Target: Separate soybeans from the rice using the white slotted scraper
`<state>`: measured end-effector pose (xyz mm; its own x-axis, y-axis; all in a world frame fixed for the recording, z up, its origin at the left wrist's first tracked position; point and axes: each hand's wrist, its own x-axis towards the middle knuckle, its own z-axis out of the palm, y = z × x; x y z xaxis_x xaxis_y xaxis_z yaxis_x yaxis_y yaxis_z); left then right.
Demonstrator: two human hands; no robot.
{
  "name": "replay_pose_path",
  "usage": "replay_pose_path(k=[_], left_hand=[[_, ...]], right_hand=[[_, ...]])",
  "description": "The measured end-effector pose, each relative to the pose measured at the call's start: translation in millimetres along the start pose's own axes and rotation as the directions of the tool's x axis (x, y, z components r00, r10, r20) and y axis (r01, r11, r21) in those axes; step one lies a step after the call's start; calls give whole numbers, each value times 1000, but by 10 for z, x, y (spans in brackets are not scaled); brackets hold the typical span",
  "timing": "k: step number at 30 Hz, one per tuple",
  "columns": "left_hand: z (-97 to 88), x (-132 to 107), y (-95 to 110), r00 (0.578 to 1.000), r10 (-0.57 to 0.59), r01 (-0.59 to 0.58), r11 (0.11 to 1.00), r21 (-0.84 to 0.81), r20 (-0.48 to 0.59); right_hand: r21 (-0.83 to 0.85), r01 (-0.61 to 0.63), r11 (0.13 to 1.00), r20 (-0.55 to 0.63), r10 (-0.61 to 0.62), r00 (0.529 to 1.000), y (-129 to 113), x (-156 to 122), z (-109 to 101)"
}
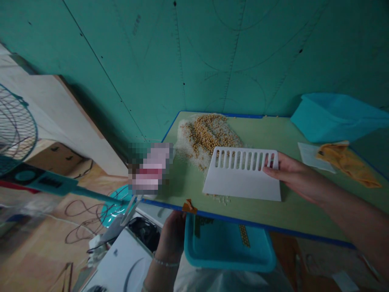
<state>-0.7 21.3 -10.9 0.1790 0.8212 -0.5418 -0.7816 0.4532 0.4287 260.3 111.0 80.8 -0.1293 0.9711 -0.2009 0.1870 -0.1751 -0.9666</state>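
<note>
My right hand (290,174) grips the slotted end of a white plastic scraper (241,180), thumb on its near face. The scraper stands tilted on the pale green tabletop (291,215), its slots facing a pile of yellow beans (206,129) mixed with white rice-like grains (185,134). A few white grains lie below its lower edge. Under the table's front edge, my left hand (174,227) closes on the left rim of a turquoise tray (229,263), its fingertips partly hidden. The tray rests against my lap, and some small bits show inside it.
A turquoise fabric bin (331,117) and an orange cloth (349,162) on white paper lie at the right. Near the table's left corner is a blurred pink object (152,170). A turquoise fan (18,121) stands left, with cables (88,219) on the floor. A green wall backs the table.
</note>
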Motion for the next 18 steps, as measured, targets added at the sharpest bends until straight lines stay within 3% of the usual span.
replay_pose_path(k=[4,13,18], left_hand=[[14,-16,2,999,-18,17,1000,-9,-47],[-71,20,-37,1000,2,-2,1000,-8,15],[-77,30,-43,1000,15,-14,999,-33,25]], right_hand=[[3,3,1000,13,-3,1000,31,-3,1],[-33,30,999,-79,-32,996,65,40,-44],[-44,15,999,-39,-17,999,76,31,-37]])
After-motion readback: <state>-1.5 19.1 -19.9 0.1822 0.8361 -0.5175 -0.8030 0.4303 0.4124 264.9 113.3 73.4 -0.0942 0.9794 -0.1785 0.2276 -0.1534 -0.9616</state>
